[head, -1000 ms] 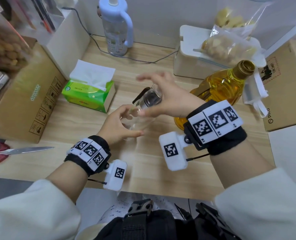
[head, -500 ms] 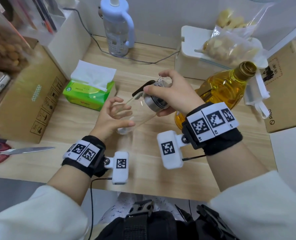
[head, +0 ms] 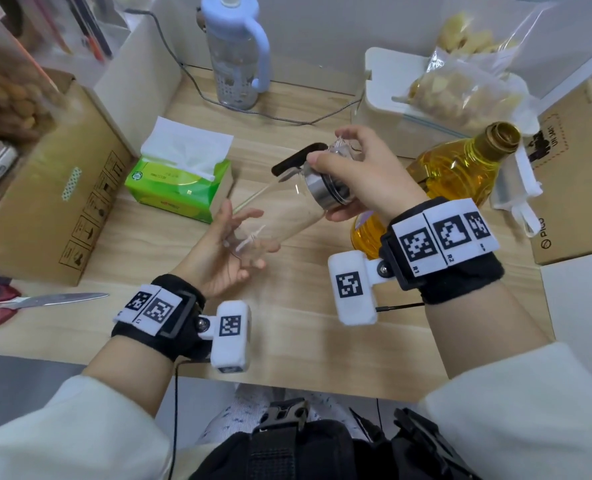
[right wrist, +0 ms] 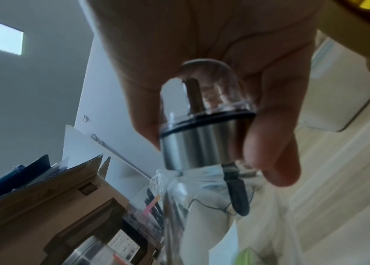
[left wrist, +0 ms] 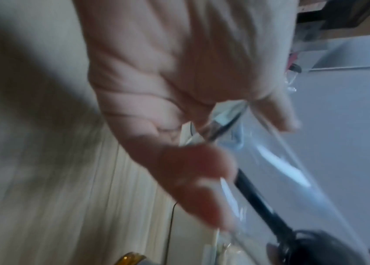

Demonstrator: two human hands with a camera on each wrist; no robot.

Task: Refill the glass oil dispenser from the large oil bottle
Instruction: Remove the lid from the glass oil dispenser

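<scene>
The clear glass oil dispenser (head: 280, 216) lies tilted in the air between both hands, its steel cap (head: 325, 192) up to the right and its black lever (head: 298, 157) pointing left. My right hand (head: 332, 174) grips the cap, and in the right wrist view its fingers (right wrist: 270, 143) wrap the steel collar (right wrist: 197, 143). My left hand (head: 249, 240) cradles the glass base with thumb and fingers curled round it; the left wrist view shows the palm (left wrist: 179, 89) against the glass (left wrist: 281, 170), blurred. The large oil bottle (head: 460, 171), uncapped and full of yellow oil, stands behind my right wrist.
A green tissue box (head: 180, 181) sits behind my left hand, a cardboard box (head: 45, 188) and scissors (head: 28, 301) at the left. A blue-handled water bottle (head: 235, 64), a grey cable (head: 287, 116), a white container (head: 384, 109) and another cardboard box (head: 581, 168) line the back and right.
The dispenser has come up off the table and tilted over. My right hand closed on its cap, and my left hand slid down to its base.
</scene>
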